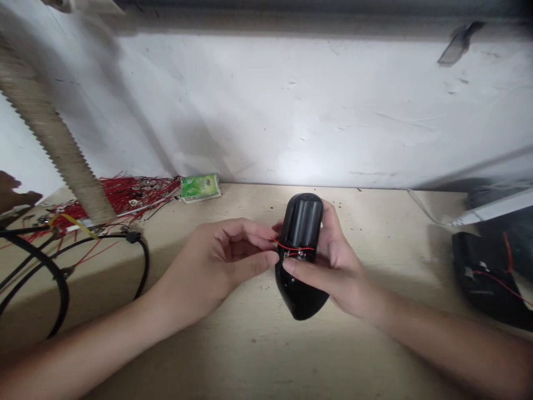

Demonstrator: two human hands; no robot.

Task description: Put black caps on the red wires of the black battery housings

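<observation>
A black plastic housing (303, 222), rounded at the top and tapered at the bottom, is held above the table in the middle of the view. My right hand (337, 266) wraps round its right side, with the thumb pressed on its face near small metal contacts (300, 253). A thin red wire (293, 248) crosses the housing just above that thumb. At the left edge of the housing, my left hand (237, 250) pinches the wire's end between thumb and forefinger.
Many red wires with metal pieces (139, 194) lie at the back left, beside a green packet (200, 188). Black cable loops (62, 278) are at the left, near a ridged post (54, 133). Another black housing (487, 283) with a red wire sits at the right.
</observation>
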